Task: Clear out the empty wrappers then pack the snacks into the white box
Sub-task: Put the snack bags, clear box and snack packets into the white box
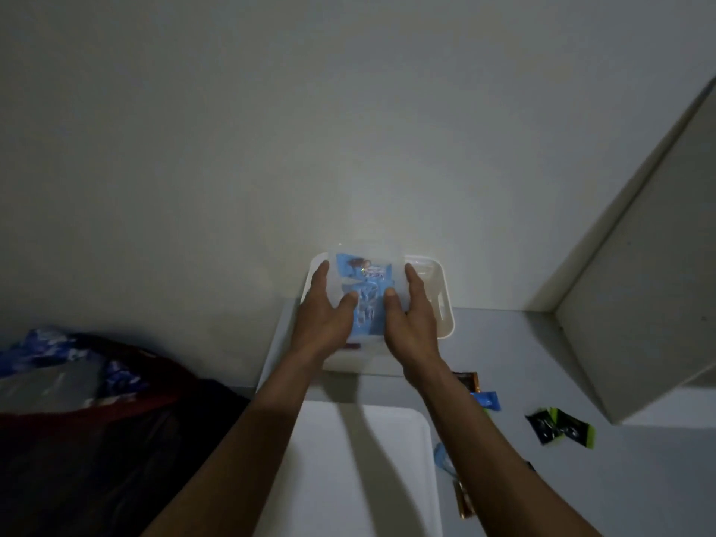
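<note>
Landmark: white box, standing on the desk against the wall.
Clear container: a translucent tub is held over the left part of the white box; blue snack packets show through its side.
Left hand: left hand grips the tub's left side, fingers on the far wall, thumb curled over the front.
Right hand: right hand grips the tub's right side the same way.
Loose snacks: a blue packet and a brown packet lie nearer the person than the white box; a black-and-green packet lies further right of these.
White tray: a second white bin sits directly in front of the white box, under the forearms.
Left of box: dark cloth with blue-patterned plastic.
</note>
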{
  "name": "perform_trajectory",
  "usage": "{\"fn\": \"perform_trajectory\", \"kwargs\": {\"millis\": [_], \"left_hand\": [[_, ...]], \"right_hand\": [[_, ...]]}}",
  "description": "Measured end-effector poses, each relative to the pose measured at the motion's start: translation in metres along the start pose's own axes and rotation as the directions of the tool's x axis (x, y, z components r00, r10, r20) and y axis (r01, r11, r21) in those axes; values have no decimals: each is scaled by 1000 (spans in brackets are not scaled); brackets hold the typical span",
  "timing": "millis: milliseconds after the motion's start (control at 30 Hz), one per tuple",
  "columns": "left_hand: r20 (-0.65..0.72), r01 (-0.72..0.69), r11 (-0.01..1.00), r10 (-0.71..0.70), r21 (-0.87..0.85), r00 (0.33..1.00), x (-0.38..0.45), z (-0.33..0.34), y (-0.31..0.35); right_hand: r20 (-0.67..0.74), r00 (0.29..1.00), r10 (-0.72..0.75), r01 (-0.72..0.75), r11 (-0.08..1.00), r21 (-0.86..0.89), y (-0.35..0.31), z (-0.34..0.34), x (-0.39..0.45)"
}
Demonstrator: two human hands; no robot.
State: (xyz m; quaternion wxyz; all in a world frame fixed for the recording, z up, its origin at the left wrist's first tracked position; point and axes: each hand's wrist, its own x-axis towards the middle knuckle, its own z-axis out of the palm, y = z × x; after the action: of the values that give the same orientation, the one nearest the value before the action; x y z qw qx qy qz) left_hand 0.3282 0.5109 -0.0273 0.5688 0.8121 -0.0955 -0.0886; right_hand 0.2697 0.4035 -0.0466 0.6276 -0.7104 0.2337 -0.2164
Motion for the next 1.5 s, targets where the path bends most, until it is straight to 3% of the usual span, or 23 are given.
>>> {"fn": "perform_trajectory", "kwargs": {"millis": [300, 633, 833, 1033, 1233, 1500], "left_hand": [[95, 160, 979, -173, 126, 980, 147, 16, -48], [211, 304, 881, -395, 364, 894, 201, 52, -127], [222, 355, 816, -491, 457, 843, 220, 64, -152], [163, 380, 801, -498, 462, 852, 228, 70, -159], [144, 320, 807, -440, 497, 886, 222, 71, -161], [46, 161, 890, -199, 426, 979, 193, 60, -126]], "right_hand": [[103, 971, 216, -214, 976, -35, 44, 37, 130], [218, 817, 534, -488, 842, -230, 119, 57, 185], [248, 776, 579, -508, 808, -297, 141, 73, 192], [261, 785, 562, -466, 813, -350, 148, 79, 197], [268, 803, 533, -421, 824, -379, 148, 76, 195], [274, 851, 448, -312, 852, -421, 123, 69, 172]]}}
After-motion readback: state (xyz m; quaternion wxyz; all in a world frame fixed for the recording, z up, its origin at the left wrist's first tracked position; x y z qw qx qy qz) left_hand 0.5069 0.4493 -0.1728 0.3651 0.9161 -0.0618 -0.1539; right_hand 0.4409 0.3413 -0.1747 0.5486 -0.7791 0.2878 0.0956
